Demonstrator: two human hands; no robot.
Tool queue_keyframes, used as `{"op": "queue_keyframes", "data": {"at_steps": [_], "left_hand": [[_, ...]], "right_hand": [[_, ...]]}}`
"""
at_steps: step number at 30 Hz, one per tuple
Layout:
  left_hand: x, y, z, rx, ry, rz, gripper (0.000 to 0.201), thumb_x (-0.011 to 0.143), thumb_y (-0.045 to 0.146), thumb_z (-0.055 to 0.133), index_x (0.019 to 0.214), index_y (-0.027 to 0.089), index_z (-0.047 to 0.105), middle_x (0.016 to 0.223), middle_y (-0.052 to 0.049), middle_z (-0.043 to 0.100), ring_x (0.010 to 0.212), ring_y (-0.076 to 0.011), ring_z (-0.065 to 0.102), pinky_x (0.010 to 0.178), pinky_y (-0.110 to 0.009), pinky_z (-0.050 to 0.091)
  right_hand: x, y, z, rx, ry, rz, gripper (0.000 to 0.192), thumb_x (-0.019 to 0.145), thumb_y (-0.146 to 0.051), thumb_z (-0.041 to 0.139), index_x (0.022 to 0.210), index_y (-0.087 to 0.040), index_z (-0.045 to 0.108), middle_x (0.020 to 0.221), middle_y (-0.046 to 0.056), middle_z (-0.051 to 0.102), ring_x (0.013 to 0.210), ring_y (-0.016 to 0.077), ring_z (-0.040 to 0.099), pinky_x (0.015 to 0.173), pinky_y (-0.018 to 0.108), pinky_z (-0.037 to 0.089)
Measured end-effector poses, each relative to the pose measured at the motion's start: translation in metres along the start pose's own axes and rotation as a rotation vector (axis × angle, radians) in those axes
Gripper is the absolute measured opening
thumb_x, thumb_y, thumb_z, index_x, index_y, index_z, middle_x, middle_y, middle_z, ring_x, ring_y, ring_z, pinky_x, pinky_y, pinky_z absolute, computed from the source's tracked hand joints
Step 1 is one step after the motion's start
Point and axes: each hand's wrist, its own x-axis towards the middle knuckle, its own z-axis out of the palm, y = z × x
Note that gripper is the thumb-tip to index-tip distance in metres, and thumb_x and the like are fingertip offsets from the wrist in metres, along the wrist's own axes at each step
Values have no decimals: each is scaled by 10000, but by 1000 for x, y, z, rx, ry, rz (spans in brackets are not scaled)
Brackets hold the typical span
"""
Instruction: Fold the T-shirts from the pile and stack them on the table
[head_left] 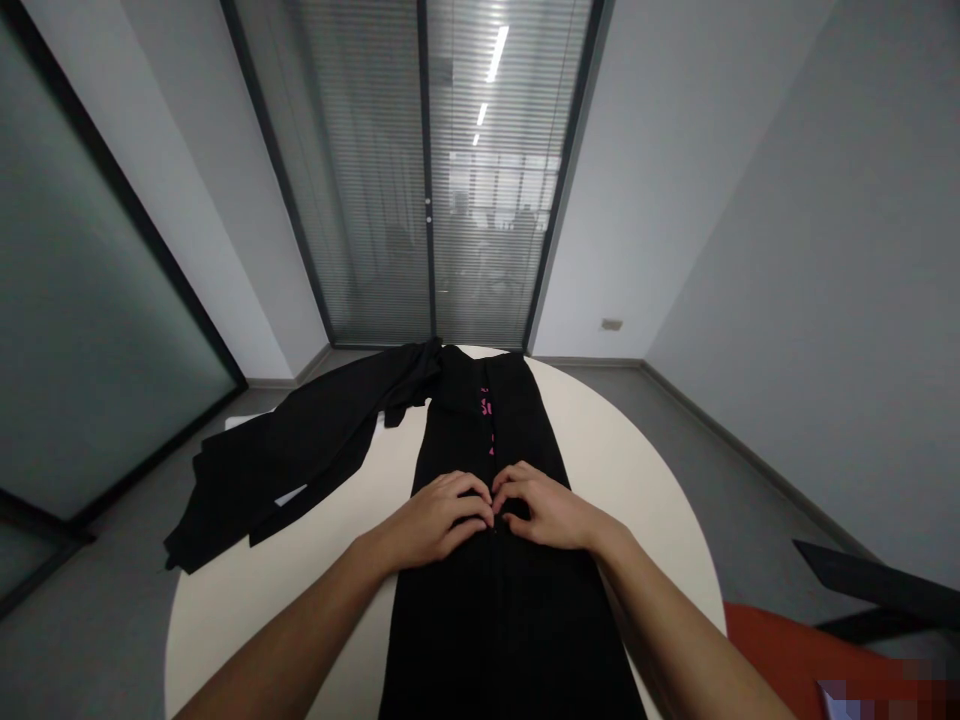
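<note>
— Head view: how does the black garment (495,560) lie?
— Lengthwise on the round table (622,450), long axis running away from the person.
— Hands?
— Left hand (439,518) and right hand (544,508) rest on its middle, fingers curled, fingertips nearly meeting.

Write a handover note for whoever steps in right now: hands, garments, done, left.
Left hand: palm down on the black garment, fingers curled at its centre line, gripping nothing that can be seen.
Right hand: the same, fingertips nearly meeting the left's.
Black garment: lies lengthwise down the middle of the round white table, its sides folded inward; pink print shows in the gap beyond the hands.
Second black garment: spread loose on the table's left side, hanging over the edge, untouched.
Done: first garment narrowed into a strip.
Left: probably folding it shorter, then the second garment.
</note>
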Motion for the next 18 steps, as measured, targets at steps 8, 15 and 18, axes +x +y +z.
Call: {"op": "queue_keyframes", "data": {"at_steps": [8, 15, 18], "left_hand": [[-2, 2, 2, -56, -67, -23, 224, 864, 122, 669, 1030, 265, 718, 1152, -23, 619, 1133, -189, 573, 1048, -345, 393], [-1, 18, 9, -10, -233, 4, 234, 794, 259, 777, 1020, 311, 748, 1082, 13, 642, 1061, -198, 583, 1016, -362, 385], [-1, 22, 10, 6, -263, -6, 254, 813, 255, 751, 1055, 332, 744, 1111, 14, 625, 1069, -195, 567, 1004, -355, 391]], "right_hand": [[-2, -1, -1, 173, 19, -66, 161, 870, -131, 623, 980, -226, 693, 1136, 38, 597, 1065, 170, 603, 984, 315, 467], [-1, 1, -1, 161, 51, -40, 363, 818, -15, 558, 1077, -224, 703, 1151, 50, 608, 1074, 172, 615, 968, 312, 491], [-1, 5, 1, 116, 60, -17, 307, 862, -61, 567, 1060, -236, 723, 1190, 52, 594, 1119, 180, 604, 1009, 325, 475]]}}
